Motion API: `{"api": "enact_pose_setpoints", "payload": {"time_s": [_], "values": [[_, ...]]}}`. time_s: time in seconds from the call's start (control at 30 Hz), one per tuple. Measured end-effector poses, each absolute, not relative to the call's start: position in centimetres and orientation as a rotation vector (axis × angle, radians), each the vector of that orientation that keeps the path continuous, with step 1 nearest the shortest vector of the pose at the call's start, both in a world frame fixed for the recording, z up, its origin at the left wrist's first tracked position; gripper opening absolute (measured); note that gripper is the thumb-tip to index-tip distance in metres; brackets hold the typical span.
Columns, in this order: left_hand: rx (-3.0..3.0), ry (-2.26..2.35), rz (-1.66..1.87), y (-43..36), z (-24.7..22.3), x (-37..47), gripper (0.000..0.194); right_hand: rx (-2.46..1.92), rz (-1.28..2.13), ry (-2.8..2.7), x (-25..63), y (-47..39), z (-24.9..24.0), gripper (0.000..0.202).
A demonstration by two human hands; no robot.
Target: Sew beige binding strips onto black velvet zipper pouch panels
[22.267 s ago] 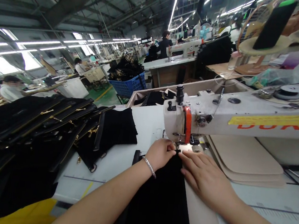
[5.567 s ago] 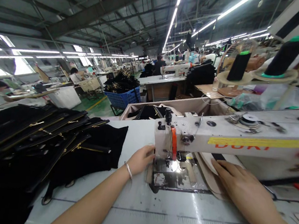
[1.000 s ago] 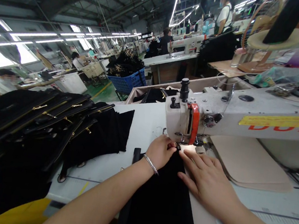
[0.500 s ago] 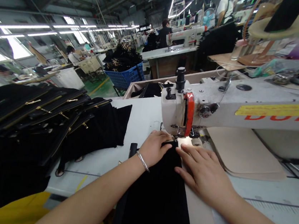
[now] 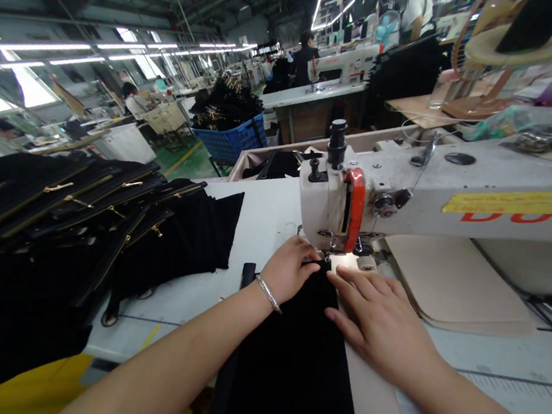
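Observation:
A long piece of black fabric [image 5: 294,375] runs from the front edge up to the needle area of a white sewing machine [image 5: 329,203]. Beneath its right side lies a pale beige strip [image 5: 373,404]. My left hand [image 5: 291,272], a silver bangle at its wrist, pinches the fabric's upper left edge close beside the presser foot. My right hand [image 5: 378,312] lies flat with fingers stretched, pressing on the beige strip and the fabric's right edge. The machine's small lamp lights the spot between the hands. Exactly where the needle meets the cloth is too small to tell.
Black zippered pieces [image 5: 71,210] are heaped at the left of the white table [image 5: 270,213]. Beige panels [image 5: 457,281] lie under the machine arm. Behind stand a blue crate [image 5: 234,139] full of black pieces and another sewing machine [image 5: 346,69]. Several people work farther off.
Both hands and the fabric stay nearly in place by the presser foot. The view has shifted slightly, so the machine appears a little farther right.

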State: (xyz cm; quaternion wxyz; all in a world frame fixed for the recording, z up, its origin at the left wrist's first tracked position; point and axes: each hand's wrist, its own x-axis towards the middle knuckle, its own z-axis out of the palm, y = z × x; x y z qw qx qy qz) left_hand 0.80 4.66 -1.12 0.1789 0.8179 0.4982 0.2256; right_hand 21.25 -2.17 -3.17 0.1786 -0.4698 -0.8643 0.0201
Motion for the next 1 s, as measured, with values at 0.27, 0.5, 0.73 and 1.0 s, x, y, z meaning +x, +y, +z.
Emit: {"api": "enact_pose_setpoints", "payload": {"time_s": [0.27, 0.5, 0.73, 1.0], "values": [[2.294, 1.425, 0.646, 4.9, -1.1, 0.9, 0.008, -1.315, 0.038, -2.449, 21.1, -2.0, -3.3, 0.053], [2.270, 1.477, 0.722, 4.4, -1.7, 1.1, 0.010, -1.312, 0.013, -2.443, 21.1, -2.0, -3.1, 0.052], [2.669, 1.194, 0.636, 2.5, -1.4, 0.8, 0.022, -1.331, 0.014, -2.467, 21.2, -2.0, -3.3, 0.054], [2.692, 1.130, 0.603, 3.0, -1.5, 0.3, 0.025, -1.346, 0.007, -2.460, 21.1, -1.8, -3.6, 0.053]]}}
